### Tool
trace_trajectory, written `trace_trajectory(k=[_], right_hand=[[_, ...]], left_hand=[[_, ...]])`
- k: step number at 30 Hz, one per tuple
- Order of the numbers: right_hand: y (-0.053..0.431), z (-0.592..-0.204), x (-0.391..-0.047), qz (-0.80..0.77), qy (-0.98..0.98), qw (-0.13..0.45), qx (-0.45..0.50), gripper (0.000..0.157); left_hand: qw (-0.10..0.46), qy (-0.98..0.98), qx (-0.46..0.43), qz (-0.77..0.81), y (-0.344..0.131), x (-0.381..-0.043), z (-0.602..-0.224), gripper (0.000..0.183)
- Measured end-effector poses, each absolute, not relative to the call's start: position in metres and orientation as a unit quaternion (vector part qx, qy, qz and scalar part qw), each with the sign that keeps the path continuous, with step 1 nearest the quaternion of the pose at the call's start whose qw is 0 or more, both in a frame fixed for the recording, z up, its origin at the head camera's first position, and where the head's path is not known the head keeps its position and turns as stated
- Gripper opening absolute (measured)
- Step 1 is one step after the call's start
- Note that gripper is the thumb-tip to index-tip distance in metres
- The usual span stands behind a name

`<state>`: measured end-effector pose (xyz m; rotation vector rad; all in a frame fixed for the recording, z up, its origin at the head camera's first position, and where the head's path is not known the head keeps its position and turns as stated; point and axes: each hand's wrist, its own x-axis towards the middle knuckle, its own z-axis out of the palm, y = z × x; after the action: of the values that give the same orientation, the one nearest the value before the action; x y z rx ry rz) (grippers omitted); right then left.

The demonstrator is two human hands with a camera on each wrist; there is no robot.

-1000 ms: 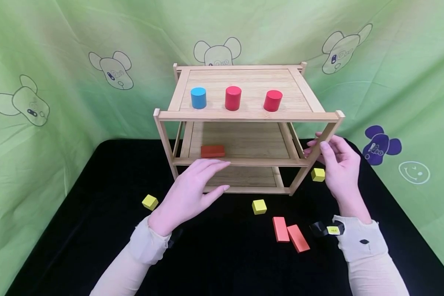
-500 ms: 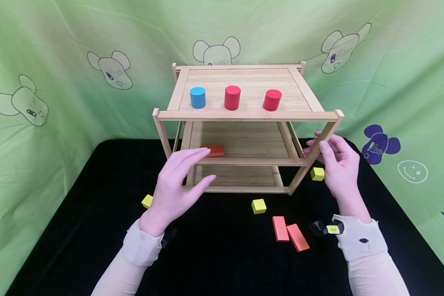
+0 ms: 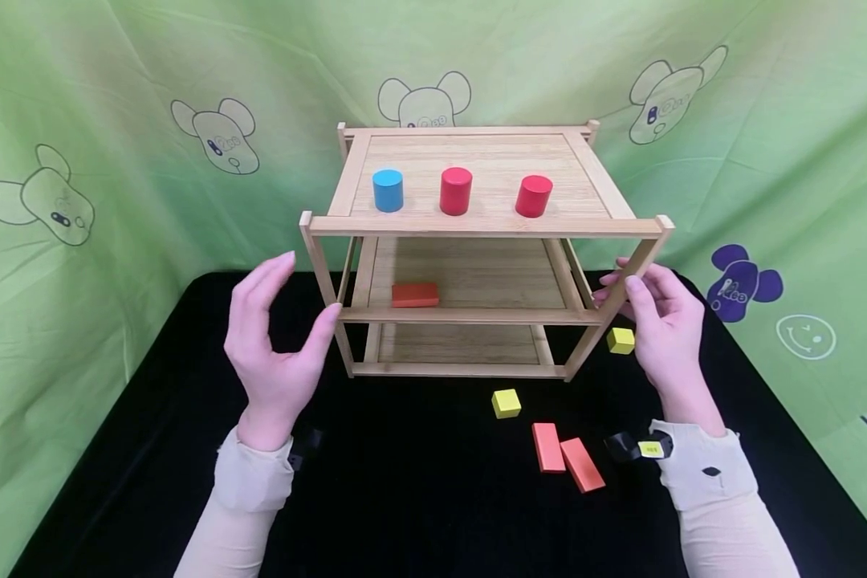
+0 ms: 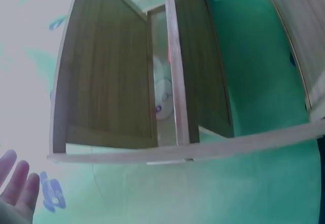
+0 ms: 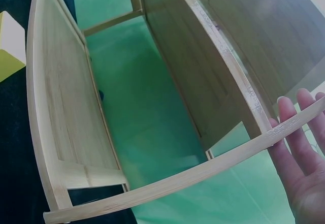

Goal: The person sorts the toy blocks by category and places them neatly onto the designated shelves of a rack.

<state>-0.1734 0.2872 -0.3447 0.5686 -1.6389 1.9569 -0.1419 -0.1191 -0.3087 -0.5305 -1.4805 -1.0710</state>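
A three-tier wooden shelf point(image 3: 477, 317) stands in the middle of the head view. My right hand point(image 3: 668, 329) grips its right front leg, thumb in front and fingers behind; the right wrist view shows those fingers point(image 5: 299, 137) at the leg by the middle tier. To the left of the shelf, my left hand point(image 3: 270, 345) is raised with fingers and thumb spread apart, holding nothing. Its thumb tip overlaps the left front leg in the head view. A red rectangular block point(image 3: 415, 295) lies on the middle tier, toward its left front.
On the top tier stand a blue cylinder point(image 3: 388, 191), a taller red cylinder point(image 3: 456, 191) and a shorter red cylinder point(image 3: 534, 197). Yellow cubes point(image 3: 506, 404) and two red blocks point(image 3: 548, 447) lie on the black cloth point(image 3: 433, 514). A green curtain point(image 3: 116, 201) surrounds the table.
My left hand has moved left from in front of the shelf to beside its left front leg, and has turned upright. The right hand keeps its grip; the shelf stays put.
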Motion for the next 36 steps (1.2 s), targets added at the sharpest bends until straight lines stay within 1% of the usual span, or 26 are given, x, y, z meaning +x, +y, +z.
trace_trajectory(k=[3,6,8,13,16,18,21,29,36], right_hand=[[0.287,-0.345,-0.173,0.724,-0.603,0.26,0.211,0.03],[0.286,-0.345,-0.173,0.725,-0.603,0.259,0.211,0.03],[0.286,-0.345,-0.174,0.724,-0.604,0.259,0.209,0.029],[0.287,-0.345,-0.173,0.722,-0.607,0.261,0.204,0.029],[0.287,-0.346,-0.173,0.721,-0.608,0.263,0.201,0.03],[0.287,-0.345,-0.172,0.722,-0.608,0.263,0.201,0.03],[0.288,-0.346,-0.173,0.725,-0.603,0.262,0.204,0.03],[0.29,-0.347,-0.173,0.728,-0.6,0.259,0.207,0.03],[0.287,-0.345,-0.172,0.722,-0.609,0.26,0.201,0.03]], left_hand=[[0.555,-0.647,-0.214,-0.478,-0.122,-0.14,-0.305,0.056],[0.503,-0.67,-0.215,-0.501,-0.124,-0.139,-0.302,0.053],[0.459,-0.69,-0.214,-0.517,-0.127,-0.141,-0.304,0.055],[0.351,-0.725,-0.206,-0.556,-0.133,-0.155,-0.319,0.064],[0.3,-0.726,-0.211,-0.581,-0.137,-0.168,-0.332,0.064],[0.277,-0.721,-0.219,-0.596,-0.14,-0.175,-0.34,0.062],[0.257,-0.708,-0.229,-0.617,-0.142,-0.181,-0.347,0.058],[0.219,-0.678,-0.246,-0.657,-0.147,-0.188,-0.351,0.039],[0.221,-0.687,-0.227,-0.654,-0.147,-0.192,-0.353,0.037]])
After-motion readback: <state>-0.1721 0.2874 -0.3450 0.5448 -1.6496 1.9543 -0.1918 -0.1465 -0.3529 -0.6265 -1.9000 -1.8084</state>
